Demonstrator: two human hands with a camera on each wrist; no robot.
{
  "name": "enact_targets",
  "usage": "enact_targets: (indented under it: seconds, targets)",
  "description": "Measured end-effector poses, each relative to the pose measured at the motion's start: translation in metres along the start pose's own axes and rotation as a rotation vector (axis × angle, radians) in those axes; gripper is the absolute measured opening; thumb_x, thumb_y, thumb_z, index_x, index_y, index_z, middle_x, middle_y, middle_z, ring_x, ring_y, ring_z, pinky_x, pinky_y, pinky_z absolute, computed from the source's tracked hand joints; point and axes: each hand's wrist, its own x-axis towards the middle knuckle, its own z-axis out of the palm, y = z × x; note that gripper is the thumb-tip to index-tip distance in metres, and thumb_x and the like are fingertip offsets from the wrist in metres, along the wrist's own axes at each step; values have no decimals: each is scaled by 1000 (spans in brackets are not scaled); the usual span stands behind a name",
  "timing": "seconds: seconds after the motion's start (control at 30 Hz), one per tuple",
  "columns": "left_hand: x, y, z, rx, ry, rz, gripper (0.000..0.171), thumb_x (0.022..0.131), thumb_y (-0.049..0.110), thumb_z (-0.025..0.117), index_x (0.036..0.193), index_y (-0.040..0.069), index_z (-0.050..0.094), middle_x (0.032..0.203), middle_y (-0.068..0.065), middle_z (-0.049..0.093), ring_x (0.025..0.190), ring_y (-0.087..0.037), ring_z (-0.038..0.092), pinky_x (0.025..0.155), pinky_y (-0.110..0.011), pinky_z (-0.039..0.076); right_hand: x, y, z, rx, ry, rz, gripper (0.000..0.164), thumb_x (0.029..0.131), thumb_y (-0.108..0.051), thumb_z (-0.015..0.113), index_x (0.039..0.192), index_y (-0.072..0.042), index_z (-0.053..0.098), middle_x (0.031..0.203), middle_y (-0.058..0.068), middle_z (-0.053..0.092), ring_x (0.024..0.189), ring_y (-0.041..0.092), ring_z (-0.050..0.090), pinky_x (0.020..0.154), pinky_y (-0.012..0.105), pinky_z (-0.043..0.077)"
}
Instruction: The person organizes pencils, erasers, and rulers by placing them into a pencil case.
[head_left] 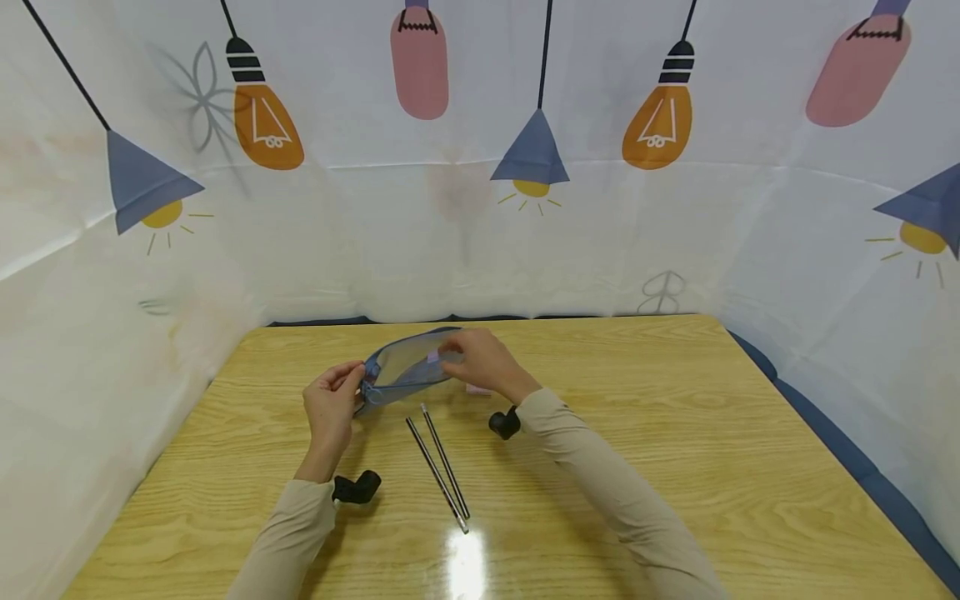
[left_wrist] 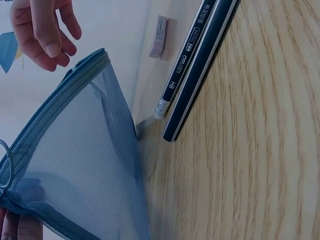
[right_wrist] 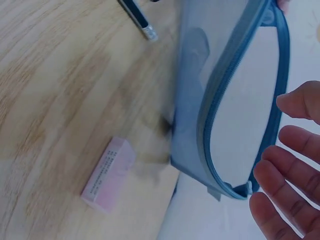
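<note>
A blue mesh zip pouch (head_left: pixel 408 383) is held above the table with its zip undone and its mouth gaping in the right wrist view. My left hand (head_left: pixel 332 408) pinches the pouch's left end, by the zip. Beside the far end of the mouth is my right hand (right_wrist: pixel 292 165), thumb and fingers apart with nothing between them; whether it touches the rim I cannot tell. A pink eraser (right_wrist: pixel 107 175) lies on the table below that end. Two dark striped pencils (left_wrist: pixel 187 55) lie close together in front of the pouch. A small lilac patch shows at the pouch in the head view, its kind unclear.
The wood-grain table (head_left: pixel 637 467) extends to both sides and toward me. Behind it hangs a white cloth (head_left: pixel 360 242) printed with lamps and bulbs. Dark blue fabric (head_left: pixel 847 442) borders the table's right edge. Each wrist carries a black camera (head_left: pixel 357 487).
</note>
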Motion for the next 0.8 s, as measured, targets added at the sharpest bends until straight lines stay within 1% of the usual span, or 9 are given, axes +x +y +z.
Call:
enact_targets:
  seconds: [0.07, 0.17, 0.27, 0.37, 0.53, 0.67, 0.8]
  targets:
    - [1, 0, 0, -12, -1, -8, 23, 93, 13, 68, 107, -5, 70, 79, 6, 70, 70, -5, 64, 57, -19, 53, -2, 1, -2, 20, 15, -7, 23, 91, -20, 69, 111, -7, 70, 106, 8, 69, 96, 24, 64, 82, 36, 51]
    - [3, 0, -1, -22, 5, -11, 22, 93, 11, 68, 107, -6, 70, 80, 5, 71, 71, -5, 64, 57, -19, 53, -6, 2, -7, 59, 37, -10, 23, 91, -18, 69, 111, -6, 70, 107, 10, 68, 96, 27, 63, 81, 38, 51]
    - [5, 1, -1, -22, 8, -10, 22, 93, 10, 67, 107, -6, 70, 80, 4, 71, 71, -5, 65, 58, -18, 53, -10, 3, -13, 78, 58, -5, 24, 91, -18, 69, 111, -5, 70, 108, 11, 69, 96, 26, 63, 81, 38, 50]
    - [5, 1, -1, -12, 8, -9, 22, 93, 10, 67, 108, -6, 70, 80, 5, 71, 71, -5, 65, 58, -19, 53, -13, 5, -18, 89, 80, -5, 24, 91, -18, 69, 111, -6, 70, 108, 8, 69, 95, 23, 63, 82, 36, 50]
    - [6, 2, -2, -14, 20, -1, 22, 92, 10, 68, 106, -7, 70, 78, 5, 71, 71, -5, 66, 57, -20, 53, -17, 9, -22, 116, 127, -18, 21, 90, -16, 69, 108, -6, 71, 106, 8, 69, 94, 25, 64, 82, 36, 51]
    - [7, 2, -3, -16, 26, 5, 23, 92, 10, 68, 106, -8, 69, 76, 6, 70, 70, -5, 66, 57, -20, 53, -20, 14, -24, 138, 164, -10, 21, 89, -14, 70, 107, -3, 71, 105, 10, 70, 93, 26, 65, 80, 37, 52]
    - [9, 2, -4, -22, 33, 10, 22, 92, 10, 68, 104, -9, 69, 76, 5, 70, 70, -4, 66, 56, -19, 53, -24, 18, -25, 179, 191, -8, 23, 88, -12, 71, 107, 1, 70, 104, 14, 69, 92, 28, 65, 78, 40, 53]
